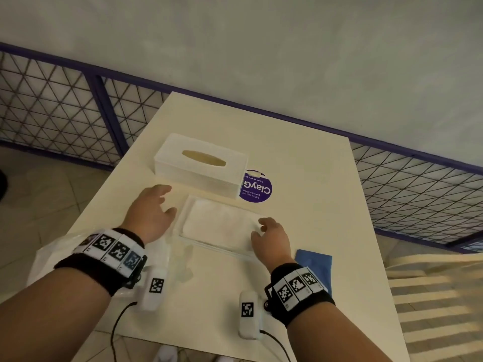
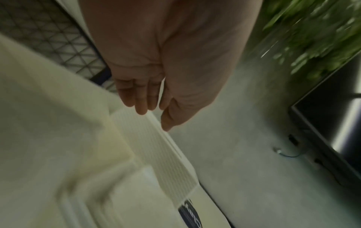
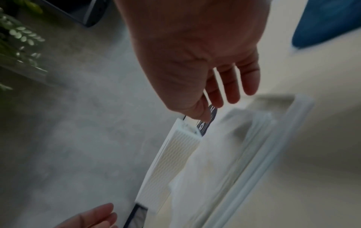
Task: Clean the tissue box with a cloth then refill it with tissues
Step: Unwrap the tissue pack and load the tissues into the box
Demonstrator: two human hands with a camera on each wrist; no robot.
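A white ribbed tissue box (image 1: 201, 163) with an oval slot stands in the middle of the cream table (image 1: 313, 205). In front of it a stack of white tissues (image 1: 222, 226) lies on a shallow clear tray. My left hand (image 1: 167, 201) hovers open between the box's near left corner and the stack's left end, holding nothing. In the left wrist view its fingers (image 2: 142, 100) are straight above the box's side (image 2: 156, 154). My right hand (image 1: 261, 228) hangs open over the stack's right end, empty in the right wrist view (image 3: 216, 108). A folded blue cloth (image 1: 316, 262) lies to its right.
A round purple sticker (image 1: 257, 188) lies at the box's right end. Crumpled clear plastic wrap (image 1: 52, 257) hangs over the table's left edge under my left forearm. A purple-framed mesh fence (image 1: 418, 192) runs behind the table. A striped seat (image 1: 439, 296) stands at the right.
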